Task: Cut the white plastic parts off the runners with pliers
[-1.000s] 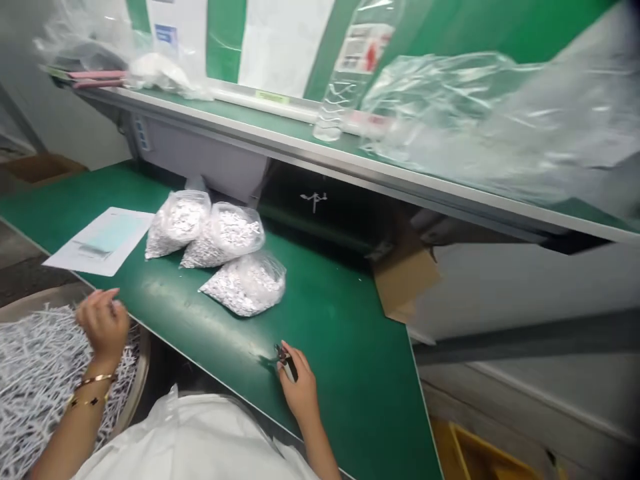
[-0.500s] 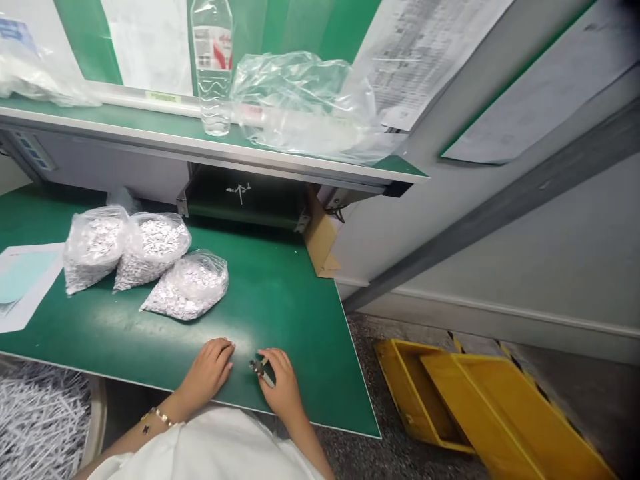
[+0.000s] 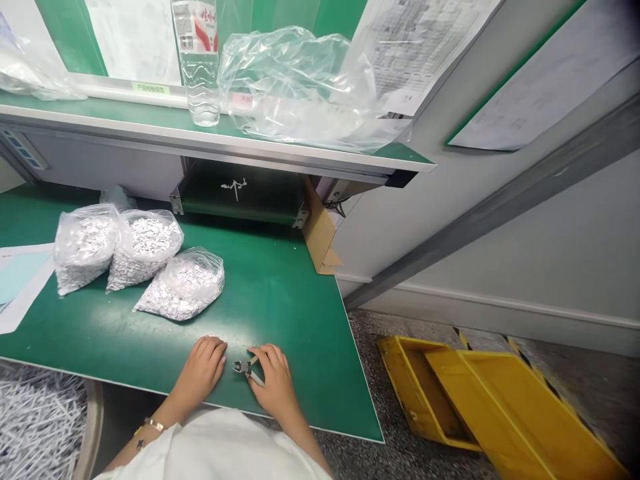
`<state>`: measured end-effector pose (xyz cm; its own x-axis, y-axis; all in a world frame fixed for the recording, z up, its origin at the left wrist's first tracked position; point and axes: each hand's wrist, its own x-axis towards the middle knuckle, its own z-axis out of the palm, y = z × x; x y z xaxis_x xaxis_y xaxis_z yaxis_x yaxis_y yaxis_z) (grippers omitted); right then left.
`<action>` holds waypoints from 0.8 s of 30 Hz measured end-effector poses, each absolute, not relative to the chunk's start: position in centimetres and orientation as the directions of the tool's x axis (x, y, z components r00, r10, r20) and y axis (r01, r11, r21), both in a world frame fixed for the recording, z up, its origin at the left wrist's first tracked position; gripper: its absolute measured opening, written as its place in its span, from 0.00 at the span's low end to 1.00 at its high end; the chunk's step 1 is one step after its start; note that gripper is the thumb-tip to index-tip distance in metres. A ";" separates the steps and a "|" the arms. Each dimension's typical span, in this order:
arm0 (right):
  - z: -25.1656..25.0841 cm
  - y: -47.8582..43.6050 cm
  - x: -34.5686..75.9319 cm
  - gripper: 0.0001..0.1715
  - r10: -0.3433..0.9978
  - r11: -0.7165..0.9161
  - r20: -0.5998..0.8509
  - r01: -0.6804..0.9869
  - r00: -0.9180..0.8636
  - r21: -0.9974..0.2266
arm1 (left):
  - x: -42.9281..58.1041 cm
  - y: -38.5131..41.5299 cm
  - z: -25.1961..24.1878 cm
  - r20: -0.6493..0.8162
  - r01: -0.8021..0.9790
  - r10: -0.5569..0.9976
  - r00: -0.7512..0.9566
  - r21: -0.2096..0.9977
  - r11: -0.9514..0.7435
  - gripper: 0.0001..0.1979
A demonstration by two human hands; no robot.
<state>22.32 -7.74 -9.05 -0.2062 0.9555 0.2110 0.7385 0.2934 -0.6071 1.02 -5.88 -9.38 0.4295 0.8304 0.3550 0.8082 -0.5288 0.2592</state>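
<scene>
My right hand [image 3: 274,379] grips a pair of diagonal cutters [image 3: 243,367] low over the front of the green table. The jaws point left, toward my left hand, and the handles run back into my fingers. Palm down, my left hand [image 3: 203,361] rests on the tabletop with its fingers side by side and nothing visible in it. Beyond it lies a clear plastic bag [image 3: 183,285] full of small white pieces. Two similar bags, a middle one [image 3: 145,250] and a left one [image 3: 85,248], stand farther back.
A conveyor [image 3: 240,193] with a small white branched piece [image 3: 234,189] is under the shelf. On the shelf are a water bottle [image 3: 200,73] and clear plastic bags [image 3: 300,93]. A container [image 3: 95,427] of white sticks stands lower left; yellow bins [image 3: 500,393] lie on the right-hand floor.
The cutters have turned so that their jaws and a handle show more plainly, pointing left. Both hands stay near the table's front edge. The camera view has shifted slightly.
</scene>
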 end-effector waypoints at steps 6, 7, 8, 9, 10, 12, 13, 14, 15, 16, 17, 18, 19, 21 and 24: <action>-9.3 -7.8 22.3 0.25 0.955 0.296 0.205 0.740 -0.215 -0.604 | 1.1 -5.7 -9.7 0.364 0.808 0.834 0.415 0.273 -0.522 0.14; -9.3 -7.8 22.3 0.25 0.954 0.298 0.208 0.743 -0.215 -0.600 | 1.1 -5.6 -9.8 0.369 0.802 0.827 0.423 0.272 -0.532 0.14; -9.4 -7.7 22.3 0.25 0.954 0.298 0.210 0.746 -0.214 -0.596 | 1.1 -5.5 -9.9 0.375 0.793 0.819 0.434 0.272 -0.545 0.14; -9.5 -7.6 22.3 0.26 0.954 0.299 0.214 0.748 -0.212 -0.593 | 1.1 -5.3 -10.0 0.382 0.784 0.810 0.446 0.271 -0.559 0.13; -9.6 -7.4 22.4 0.26 0.953 0.299 0.218 0.750 -0.208 -0.590 | 1.3 -5.1 -10.0 0.389 0.773 0.800 0.458 0.270 -0.574 0.13; -9.8 -6.8 22.7 0.26 0.954 0.291 0.234 0.759 -0.186 -0.582 | 1.7 -4.5 -9.9 0.394 0.755 0.784 0.480 0.269 -0.598 0.13; -10.0 -6.4 22.8 0.25 0.955 0.282 0.246 0.766 -0.166 -0.577 | 2.1 -4.2 -9.8 0.391 0.746 0.777 0.494 0.268 -0.609 0.13; -10.1 -6.0 23.0 0.24 0.955 0.270 0.259 0.774 -0.142 -0.573 | 2.5 -3.9 -9.6 0.384 0.736 0.770 0.510 0.268 -0.622 0.13; -10.2 -5.5 23.1 0.23 0.956 0.257 0.271 0.780 -0.116 -0.571 | 2.9 -3.7 -9.5 0.376 0.725 0.762 0.528 0.267 -0.635 0.12; -10.4 -5.2 23.3 0.23 0.955 0.245 0.281 0.783 -0.094 -0.571 | 3.4 -3.5 -9.3 0.368 0.713 0.751 0.548 0.264 -0.649 0.12; -10.5 -4.9 23.5 0.22 0.954 0.239 0.290 0.784 -0.079 -0.573 | 3.8 -3.4 -9.1 0.364 0.700 0.738 0.568 0.258 -0.666 0.12; -10.7 -4.7 23.7 0.22 0.952 0.236 0.298 0.783 -0.068 -0.575 | 4.2 -3.3 -9.0 0.361 0.687 0.723 0.589 0.249 -0.683 0.11; -10.8 -4.5 23.8 0.22 0.949 0.237 0.309 0.781 -0.059 -0.577 | 4.6 -3.4 -8.9 0.358 0.674 0.709 0.608 0.240 -0.699 0.11; -11.1 -4.4 24.1 0.22 0.942 0.239 0.335 0.776 -0.039 -0.583 | 5.0 -3.5 -8.9 0.351 0.651 0.684 0.639 0.227 -0.725 0.12; -11.2 -4.5 24.2 0.21 0.935 0.239 0.355 0.762 -0.013 -0.602 | 5.1 -3.7 -8.9 0.339 0.642 0.683 0.647 0.241 -0.728 0.13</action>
